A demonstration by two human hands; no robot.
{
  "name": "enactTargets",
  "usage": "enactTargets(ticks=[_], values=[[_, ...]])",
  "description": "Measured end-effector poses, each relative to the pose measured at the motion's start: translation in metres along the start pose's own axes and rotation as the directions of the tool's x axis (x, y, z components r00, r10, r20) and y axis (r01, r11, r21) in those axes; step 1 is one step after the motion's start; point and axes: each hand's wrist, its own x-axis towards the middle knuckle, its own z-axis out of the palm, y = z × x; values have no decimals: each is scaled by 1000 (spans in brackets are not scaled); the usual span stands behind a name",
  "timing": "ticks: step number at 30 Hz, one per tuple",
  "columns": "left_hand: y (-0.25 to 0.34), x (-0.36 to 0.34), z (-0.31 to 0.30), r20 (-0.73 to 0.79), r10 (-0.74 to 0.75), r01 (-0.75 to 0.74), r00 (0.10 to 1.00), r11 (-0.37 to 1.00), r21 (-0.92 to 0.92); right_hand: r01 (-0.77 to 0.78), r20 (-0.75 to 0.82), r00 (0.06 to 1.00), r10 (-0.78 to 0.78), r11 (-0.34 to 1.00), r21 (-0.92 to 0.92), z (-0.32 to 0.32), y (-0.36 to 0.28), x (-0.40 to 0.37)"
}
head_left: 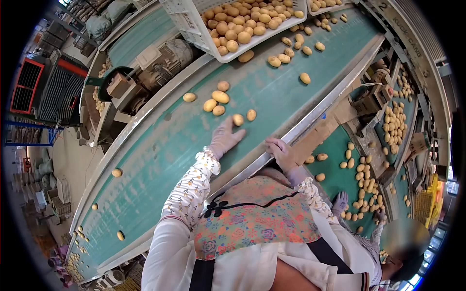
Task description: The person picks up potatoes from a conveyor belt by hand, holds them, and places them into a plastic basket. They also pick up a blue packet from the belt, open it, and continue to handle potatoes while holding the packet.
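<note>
My left hand (pixel 227 138), in a thin glove, reaches over the green conveyor belt (pixel 194 140) with thumb and fingers apart. Its fingertips are right at a potato (pixel 238 120), and a second potato (pixel 251 115) lies just beyond. A small group of potatoes (pixel 220 97) sits a little farther up the belt. My right hand (pixel 283 154), also gloved, is at the near side of the belt, fingers curled over the metal edge rail (pixel 303 127).
A white plastic crate (pixel 194 29) full of potatoes stands at the belt's far side. Loose potatoes (pixel 284 58) lie beside it. A motor (pixel 167 58) is mounted beyond the belt. To the right, a co-worker's gloved hand (pixel 340 203) is over a lower belt (pixel 330 167) bearing many potatoes.
</note>
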Motion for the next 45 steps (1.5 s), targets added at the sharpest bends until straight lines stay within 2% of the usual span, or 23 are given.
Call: enactTargets(ticks=[1, 2, 3, 5, 7, 10, 13, 15, 18, 19, 20, 21, 24, 25, 28, 30, 32, 34, 35, 37, 40, 43, 45], values=[[16, 5, -5, 201, -45, 66, 979, 993, -103, 7, 3, 1000, -7, 1000, -4, 0, 2, 1], [20, 14, -6, 220, 25, 16, 975, 983, -182, 13, 5, 1000, -13, 1000, -8, -2, 4, 1], [14, 31, -11, 40, 97, -96, 995, 995, -26, 29, 2, 1000, -29, 999, -13, -3, 5, 2], [-4, 62, -28, -250, 300, -219, 920, 926, 308, 8, -3, 1000, -8, 999, -34, 0, -5, -1], [-23, 72, -51, -180, 294, -118, 939, 765, 633, 49, -30, 998, -54, 988, -145, -1, -9, 2], [-45, 56, -55, -138, 148, -8, 979, 709, 705, 182, -50, 975, -215, 910, -373, -5, 19, 18], [-52, 21, -56, -60, -46, 76, 997, 696, 715, 168, -78, 974, -211, 913, -371, -6, 25, 23], [-58, -8, -53, 2, -194, 138, 981, 706, 695, 75, -69, 993, -100, 952, -297, -4, 15, 20], [-69, -43, -43, 5, -316, 312, 949, 941, 133, 21, 28, 999, -16, 987, -162, 4, 0, 19], [-61, -53, -37, 165, -375, 409, 912, 810, -420, 7, 67, 998, 0, 994, -111, 8, -4, 17], [-64, -57, -13, 137, -224, 253, 965, 649, -718, -68, 187, 980, 68, 998, -5, 16, -25, 9], [-41, -66, -3, 72, -179, 169, 981, 615, -771, -86, 212, 975, 65, 992, 91, 29, -40, -3], [-1, -74, 14, 61, 286, -230, 956, 864, -448, -49, 243, 970, -24, 956, 288, 58, -42, -10], [15, -71, 1, 160, 239, -150, 958, 890, -431, 20, 230, 969, -92, 955, 297, 57, -25, -1], [40, -33, -42, 343, -26, 128, 939, 952, -278, -195, 205, 969, 135, 932, 305, 33, -35, -4], [-1, 19, -47, 2, 190, -189, 982, 978, 87, -242, 159, 967, 201, 921, 307, 11, -42, -16], [-37, 73, -50, -345, 369, -251, 863, 906, 341, -223, 90, 975, 204, 895, 386, -2, -34, -23], [-35, 109, -72, -231, 188, -59, 955, 880, 471, -142, 22, 989, 147, 893, 428, -3, -22, -26], [-70, 132, -62, -318, 281, -8, 906, 760, 650, -103, -10, 993, 120, 890, 443, -5, -15, -26], [-93, 147, -61, -277, 251, 4, 927, 734, 679, -85, 50, 996, 72, 933, 351, -10, 1, -22], [-46, 117, -71, -184, -32, 146, 982, 746, 650, -111, 31, 994, 108, 981, 160, -11, 11, -11], [-72, 90, -63, -213, -74, 182, 974, 815, 551, -297, 194, 955, 226, 771, 563, -1, -25, -21], [-73, 58, -60, -146, -168, 211, 975, 907, 364, -313, 278, 946, 167, 693, 649, 4, -28, -19]])
